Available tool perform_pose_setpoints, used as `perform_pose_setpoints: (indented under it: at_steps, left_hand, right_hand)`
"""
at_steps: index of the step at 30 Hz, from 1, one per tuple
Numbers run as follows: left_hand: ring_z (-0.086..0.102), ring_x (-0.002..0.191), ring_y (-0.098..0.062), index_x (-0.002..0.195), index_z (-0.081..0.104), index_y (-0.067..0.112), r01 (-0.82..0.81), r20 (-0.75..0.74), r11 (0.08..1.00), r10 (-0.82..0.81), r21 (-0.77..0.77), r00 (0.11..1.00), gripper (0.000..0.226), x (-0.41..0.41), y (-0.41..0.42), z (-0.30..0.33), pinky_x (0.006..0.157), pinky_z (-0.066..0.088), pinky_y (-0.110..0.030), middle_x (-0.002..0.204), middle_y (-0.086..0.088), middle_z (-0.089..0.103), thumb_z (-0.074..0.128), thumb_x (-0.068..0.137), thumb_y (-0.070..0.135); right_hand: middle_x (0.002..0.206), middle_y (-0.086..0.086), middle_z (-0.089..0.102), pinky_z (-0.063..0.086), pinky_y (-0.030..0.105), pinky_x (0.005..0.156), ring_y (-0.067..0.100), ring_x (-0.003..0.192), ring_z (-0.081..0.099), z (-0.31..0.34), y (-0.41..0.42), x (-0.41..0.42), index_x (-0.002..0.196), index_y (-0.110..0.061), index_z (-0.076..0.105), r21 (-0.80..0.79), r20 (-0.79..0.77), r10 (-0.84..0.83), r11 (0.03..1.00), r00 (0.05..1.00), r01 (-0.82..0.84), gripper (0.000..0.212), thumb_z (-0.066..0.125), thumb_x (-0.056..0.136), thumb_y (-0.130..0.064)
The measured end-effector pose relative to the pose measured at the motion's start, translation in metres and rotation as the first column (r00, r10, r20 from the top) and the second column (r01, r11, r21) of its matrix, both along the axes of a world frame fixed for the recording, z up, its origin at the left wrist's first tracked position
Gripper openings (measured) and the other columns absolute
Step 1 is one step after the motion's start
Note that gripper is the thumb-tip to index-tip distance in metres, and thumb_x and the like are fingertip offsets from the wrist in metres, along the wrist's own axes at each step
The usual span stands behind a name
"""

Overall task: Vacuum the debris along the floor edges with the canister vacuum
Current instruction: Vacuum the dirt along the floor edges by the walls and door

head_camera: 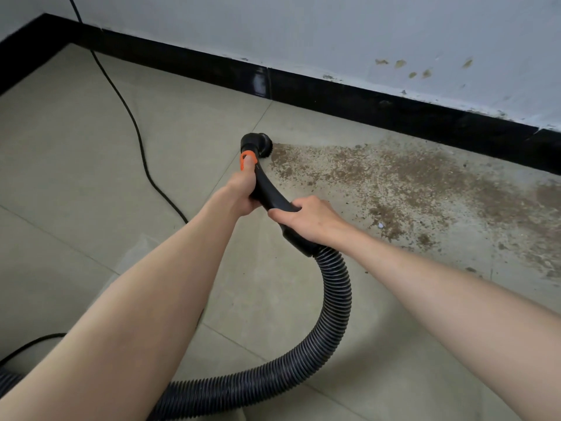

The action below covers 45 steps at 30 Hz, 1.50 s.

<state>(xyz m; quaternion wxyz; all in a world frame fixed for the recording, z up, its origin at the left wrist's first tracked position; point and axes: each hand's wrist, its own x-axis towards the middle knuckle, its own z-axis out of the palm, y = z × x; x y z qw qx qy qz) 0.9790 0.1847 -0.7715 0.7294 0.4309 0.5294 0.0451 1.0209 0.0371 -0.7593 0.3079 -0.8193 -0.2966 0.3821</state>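
Both hands, left hand (pixel 243 189) far and right hand (pixel 306 220) near, fingers curled round wand (pixel 270 196), steadying brush head (pixel 258 144) at debris (pixel 394 177) left edge.

Both hands (pixel 243 189) grip the vacuum handle (pixel 273 199), brush nozzle (pixel 258 144) touching debris (pixel 379 174).

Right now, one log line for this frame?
left hand grips handle near orange collar | right hand grips handle | brush nozzle at debris edge

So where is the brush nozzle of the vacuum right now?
In the head view the brush nozzle sits on the floor at centre, at the left end of the debris patch, just short of the black baseboard.
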Motion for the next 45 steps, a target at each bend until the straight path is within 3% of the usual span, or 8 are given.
perform_pose_setpoints:
  at_steps: [5,11,16,22,30,38,41,45]
  left_hand:
    - [0.056,0.083,-0.018,0.131,0.045,0.006,0.027,-0.009,0.999,-0.027,0.037,1.0,0.062,0.019,0.001,-0.005,0.077,0.048,-0.035,0.095,-0.005,0.056,0.041,0.095,0.056]
    - [0.057,0.087,-0.018,0.133,0.044,0.006,0.031,-0.002,0.998,-0.031,0.049,1.0,0.063,0.015,-0.002,-0.006,0.075,0.048,-0.033,0.102,-0.006,0.057,0.04,0.095,0.056]
    - [0.054,0.112,-0.024,0.137,0.039,0.007,-0.055,-0.026,0.997,0.056,0.046,0.998,0.065,-0.018,-0.009,-0.011,0.085,0.046,-0.034,0.13,-0.01,0.052,0.038,0.095,0.057]
    - [0.051,0.082,-0.017,0.134,0.042,0.009,-0.192,-0.055,0.981,0.194,0.033,0.979,0.054,-0.068,-0.018,-0.01,0.077,0.045,-0.034,0.088,-0.003,0.051,0.042,0.096,0.047]
    - [0.053,0.076,-0.019,0.131,0.044,0.01,-0.219,-0.167,0.969,0.237,0.117,0.957,0.054,-0.093,-0.039,-0.013,0.064,0.047,-0.034,0.084,-0.002,0.047,0.048,0.09,0.045]
    - [0.051,0.083,-0.023,0.118,0.049,0.012,-0.251,-0.173,0.961,0.268,0.111,0.948,0.042,-0.098,-0.064,-0.012,0.068,0.046,-0.035,0.08,-0.003,0.046,0.05,0.086,0.039]
    - [0.051,0.075,-0.02,0.108,0.048,0.015,-0.262,-0.187,0.959,0.279,0.113,0.942,0.033,-0.099,-0.072,-0.014,0.06,0.045,-0.032,0.079,-0.003,0.046,0.049,0.085,0.038]
    - [0.053,0.076,-0.02,0.118,0.051,0.012,-0.278,-0.169,0.954,0.294,0.11,0.941,0.041,-0.094,-0.076,-0.013,0.061,0.047,-0.031,0.082,-0.003,0.049,0.05,0.086,0.039]
  right_hand:
    - [0.081,0.003,0.071,0.054,0.036,0.076,0.022,0.076,0.068,-0.012,0.001,0.008,0.08,-0.013,0.066,0.017,0.009,-0.053,0.998,0.999,0.053,0.044,0.06,0.083,-0.057]
    - [0.081,0.004,0.071,0.054,0.037,0.076,0.023,0.077,0.068,-0.015,-0.001,0.006,0.082,-0.012,0.066,0.016,0.004,-0.034,0.999,0.999,0.034,0.045,0.06,0.083,-0.057]
    - [0.08,0.004,0.072,0.056,0.04,0.078,0.023,0.077,0.069,-0.014,-0.01,-0.014,0.074,-0.016,0.062,0.022,-0.03,0.05,0.999,0.998,-0.049,0.039,0.063,0.082,-0.054]
    - [0.08,0.004,0.073,0.056,0.039,0.077,0.022,0.077,0.069,-0.005,-0.023,-0.047,0.074,-0.018,0.063,0.001,-0.032,0.185,0.983,0.982,-0.185,0.039,0.062,0.083,-0.056]
    - [0.085,0.007,0.073,0.053,0.036,0.075,0.022,0.08,0.068,0.008,-0.047,-0.07,0.085,-0.009,0.066,-0.01,-0.087,0.217,0.976,0.972,-0.219,0.048,0.063,0.083,-0.057]
    - [0.061,-0.005,0.056,0.037,0.022,0.053,0.008,0.054,0.051,0.015,-0.073,-0.072,0.062,-0.019,0.05,-0.013,-0.173,0.211,0.976,0.962,-0.216,0.043,0.065,0.085,-0.052]
    - [0.063,-0.004,0.058,0.039,0.023,0.055,0.009,0.055,0.052,0.014,-0.081,-0.069,0.063,-0.018,0.052,-0.006,-0.203,0.217,0.975,0.955,-0.222,0.043,0.066,0.085,-0.052]
    - [0.062,-0.004,0.058,0.038,0.024,0.055,0.01,0.056,0.052,0.017,-0.082,-0.064,0.062,-0.018,0.051,-0.027,-0.143,0.219,0.974,0.965,-0.225,0.043,0.066,0.085,-0.052]
